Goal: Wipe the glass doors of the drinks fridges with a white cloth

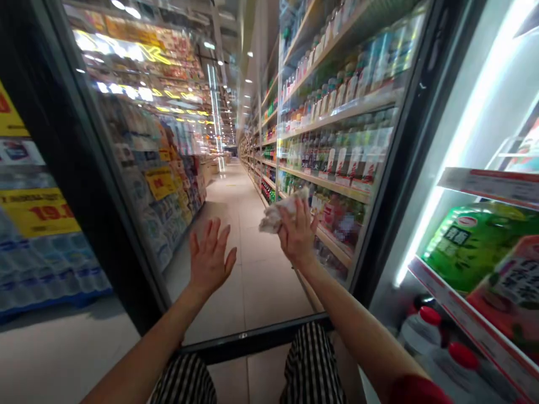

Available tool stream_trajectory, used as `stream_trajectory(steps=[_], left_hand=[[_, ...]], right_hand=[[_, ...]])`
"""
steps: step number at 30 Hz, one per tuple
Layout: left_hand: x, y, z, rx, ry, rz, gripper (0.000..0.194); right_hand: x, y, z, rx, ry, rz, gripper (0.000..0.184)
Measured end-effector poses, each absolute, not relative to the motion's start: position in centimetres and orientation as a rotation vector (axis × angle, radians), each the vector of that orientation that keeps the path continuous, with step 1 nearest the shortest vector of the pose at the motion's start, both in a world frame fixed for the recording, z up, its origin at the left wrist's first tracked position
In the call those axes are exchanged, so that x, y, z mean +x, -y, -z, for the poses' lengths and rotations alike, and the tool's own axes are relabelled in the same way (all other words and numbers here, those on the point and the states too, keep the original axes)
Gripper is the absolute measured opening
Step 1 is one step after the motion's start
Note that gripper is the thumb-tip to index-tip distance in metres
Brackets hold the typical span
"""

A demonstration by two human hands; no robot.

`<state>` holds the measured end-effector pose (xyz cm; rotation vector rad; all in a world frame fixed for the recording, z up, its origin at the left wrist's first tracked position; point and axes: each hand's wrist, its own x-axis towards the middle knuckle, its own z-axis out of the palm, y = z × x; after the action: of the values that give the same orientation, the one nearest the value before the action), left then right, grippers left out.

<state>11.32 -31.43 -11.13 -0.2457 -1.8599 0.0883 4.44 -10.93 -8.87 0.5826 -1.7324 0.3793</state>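
The right hand (298, 231) is closed around a crumpled white cloth (275, 216), pressing it flat against the glass door (252, 168) of a fridge; the cloth bunches out to the left of the fingers, roughly at mid-height of the pane. The left hand (209, 259) is spread wide, fingers apart and palm forward, holding nothing; it sits just beside the right hand, a little lower, and appears to rest against the same glass, though contact cannot be told for certain. Both forearms reach up from the bottom of the view, the right one ending in a red sleeve (415, 390). Below them show the person's knees in black-and-white checked trousers (314, 365), either side of the door's dark lower frame (252, 339). The door stands swung open, and through it a long tiled aisle (240, 224) runs away, with shelves (337, 140) of bottles along its right side and stacked packs with yellow price signs (160, 182) on its left. Ceiling lights glare and reflect across the upper pane. To the right, the open fridge is lit by a bright vertical strip (458, 140); its racks hold green and red cartons (475, 241), and beneath them white jugs with red caps (429, 317). At far left, behind the door's black edge, sit blue packs under a yellow price tag (37, 210).
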Motion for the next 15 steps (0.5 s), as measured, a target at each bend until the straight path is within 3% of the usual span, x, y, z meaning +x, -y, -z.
stream_trajectory(steps=[3, 9, 15], left_hand=[[11.5, 31.6, 11.3, -0.229, 1.873, -0.091, 0.070], [12.7, 34.2, 11.7, -0.160, 1.864, -0.071, 0.069], [14.1, 37.2, 12.3, -0.102, 1.876, -0.101, 0.070]], right_hand=[[4.5, 12.0, 8.1, 0.527, 1.715, -0.436, 0.042], [6.1, 13.5, 12.3, 1.036, 1.701, -0.154, 0.034], [6.0, 15.8, 9.0, 0.777, 1.713, -0.362, 0.039]])
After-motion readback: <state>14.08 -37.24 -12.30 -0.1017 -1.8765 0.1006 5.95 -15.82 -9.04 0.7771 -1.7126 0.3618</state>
